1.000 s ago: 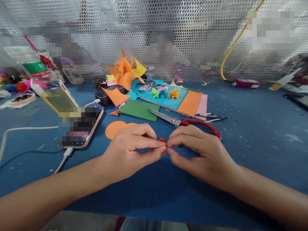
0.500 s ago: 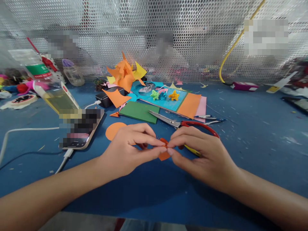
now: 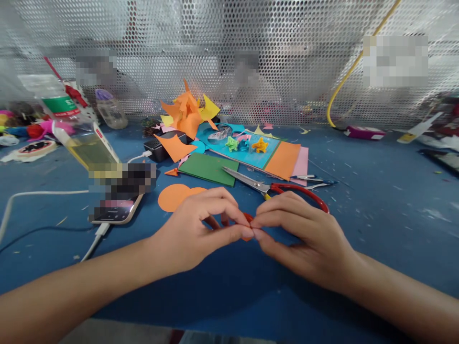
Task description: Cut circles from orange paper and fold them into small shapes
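Between my fingertips is a small piece of orange paper (image 3: 248, 218), mostly covered by them. My left hand (image 3: 204, 224) pinches it from the left with thumb and forefinger. From the right, my right hand (image 3: 301, 231) pinches the same piece, its fingertips against those of the left. Just beyond my right hand lie red-handled scissors (image 3: 258, 184), their blades pointing left over a folded green sheet (image 3: 208, 168). Orange paper circles (image 3: 174, 197) lie partly behind my left hand.
At the left a phone (image 3: 122, 196) is plugged into a white cable, near a bottle (image 3: 68, 114). Farther back are folded paper stars (image 3: 260, 145) on a blue pad (image 3: 225, 152), orange scraps (image 3: 186, 112) and a black box (image 3: 154, 149). A perforated metal screen (image 3: 287, 62) stands behind.
My fingers have closed in over the orange paper, so less of it shows below them. Both hands sit slightly lower in the view, and the background has shifted slightly too.
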`<state>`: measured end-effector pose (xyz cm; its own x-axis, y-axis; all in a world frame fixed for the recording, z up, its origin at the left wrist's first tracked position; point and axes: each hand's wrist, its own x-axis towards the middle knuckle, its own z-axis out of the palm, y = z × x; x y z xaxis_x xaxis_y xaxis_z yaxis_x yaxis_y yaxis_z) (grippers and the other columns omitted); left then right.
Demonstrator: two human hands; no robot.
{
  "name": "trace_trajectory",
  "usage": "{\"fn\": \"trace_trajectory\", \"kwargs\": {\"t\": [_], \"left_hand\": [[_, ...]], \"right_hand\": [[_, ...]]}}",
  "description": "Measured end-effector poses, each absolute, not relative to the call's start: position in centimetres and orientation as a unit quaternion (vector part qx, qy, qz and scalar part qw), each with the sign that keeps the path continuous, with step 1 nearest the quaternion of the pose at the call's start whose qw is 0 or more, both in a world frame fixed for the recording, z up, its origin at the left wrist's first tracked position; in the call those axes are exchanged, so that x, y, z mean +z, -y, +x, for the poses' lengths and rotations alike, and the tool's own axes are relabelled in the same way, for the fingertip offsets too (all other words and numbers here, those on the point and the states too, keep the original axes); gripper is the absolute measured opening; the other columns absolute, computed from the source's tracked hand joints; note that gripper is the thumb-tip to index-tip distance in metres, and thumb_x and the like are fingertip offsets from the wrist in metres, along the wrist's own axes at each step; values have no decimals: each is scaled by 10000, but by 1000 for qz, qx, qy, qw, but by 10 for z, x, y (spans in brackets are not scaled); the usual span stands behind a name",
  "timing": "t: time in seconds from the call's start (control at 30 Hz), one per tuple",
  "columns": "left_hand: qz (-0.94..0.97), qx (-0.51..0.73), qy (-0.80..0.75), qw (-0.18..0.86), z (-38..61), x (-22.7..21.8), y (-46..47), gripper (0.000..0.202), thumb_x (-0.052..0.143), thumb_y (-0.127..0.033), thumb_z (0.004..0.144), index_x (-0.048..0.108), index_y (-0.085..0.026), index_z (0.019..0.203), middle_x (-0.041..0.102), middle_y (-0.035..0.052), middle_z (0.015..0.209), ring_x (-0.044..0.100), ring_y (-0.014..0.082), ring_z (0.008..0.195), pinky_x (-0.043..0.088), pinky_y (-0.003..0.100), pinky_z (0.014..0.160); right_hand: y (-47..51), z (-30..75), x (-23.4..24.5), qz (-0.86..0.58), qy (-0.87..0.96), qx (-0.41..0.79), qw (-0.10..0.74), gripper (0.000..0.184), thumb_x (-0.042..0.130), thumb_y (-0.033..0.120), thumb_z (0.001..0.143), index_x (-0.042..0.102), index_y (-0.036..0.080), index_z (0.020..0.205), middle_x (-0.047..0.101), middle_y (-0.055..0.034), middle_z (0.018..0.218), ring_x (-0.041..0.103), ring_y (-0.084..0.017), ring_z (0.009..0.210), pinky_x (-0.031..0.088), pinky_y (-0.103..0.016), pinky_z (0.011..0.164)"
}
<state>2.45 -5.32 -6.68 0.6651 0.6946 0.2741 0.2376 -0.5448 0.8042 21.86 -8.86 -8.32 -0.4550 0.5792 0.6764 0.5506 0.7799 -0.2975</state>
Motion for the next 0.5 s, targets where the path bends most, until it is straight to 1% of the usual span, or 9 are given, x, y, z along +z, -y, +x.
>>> {"fn": "trace_trajectory", "kwargs": {"t": [0.1, 0.2, 0.3, 0.4, 0.5], "left_hand": [[824, 305, -295, 377, 24, -69, 53, 126, 568, -283, 839, 637, -181, 815, 621, -2, 826, 570, 80, 724, 450, 150, 556], [828, 326, -305, 339, 24, -73, 54, 82, 596, -264, 822, 653, -204, 815, 658, -35, 749, 559, 56, 624, 425, 134, 517], [823, 376, -294, 309, 24, -76, 54, 19, 658, -214, 769, 658, -205, 785, 662, -55, 696, 533, 37, 552, 412, 115, 485], [817, 405, -281, 298, 24, -77, 54, 53, 693, -188, 728, 641, -176, 733, 639, -44, 642, 515, 43, 523, 416, 121, 464], [830, 391, -272, 288, 24, -77, 54, 82, 683, -179, 732, 627, -165, 674, 631, -17, 621, 538, 75, 561, 419, 145, 453]], "right_hand": [[90, 218, -84, -359, 842, 6, 402, 68, 600, 124, 793, 596, 176, 838, 632, -7, 807, 584, -113, 736, 442, -267, 667], [90, 218, -86, -364, 838, 5, 406, 84, 600, 105, 791, 597, 180, 830, 627, 3, 788, 580, -108, 730, 438, -265, 667], [90, 217, -86, -356, 841, 12, 408, 80, 603, 101, 786, 586, 176, 807, 626, 9, 769, 574, -102, 715, 437, -261, 664], [91, 217, -86, -349, 840, 18, 415, 77, 600, 103, 791, 575, 175, 799, 626, 15, 761, 565, -94, 704, 434, -257, 660], [93, 216, -84, -344, 840, 32, 418, 82, 594, 101, 800, 569, 179, 808, 624, 22, 765, 561, -89, 705, 429, -255, 663]]}}
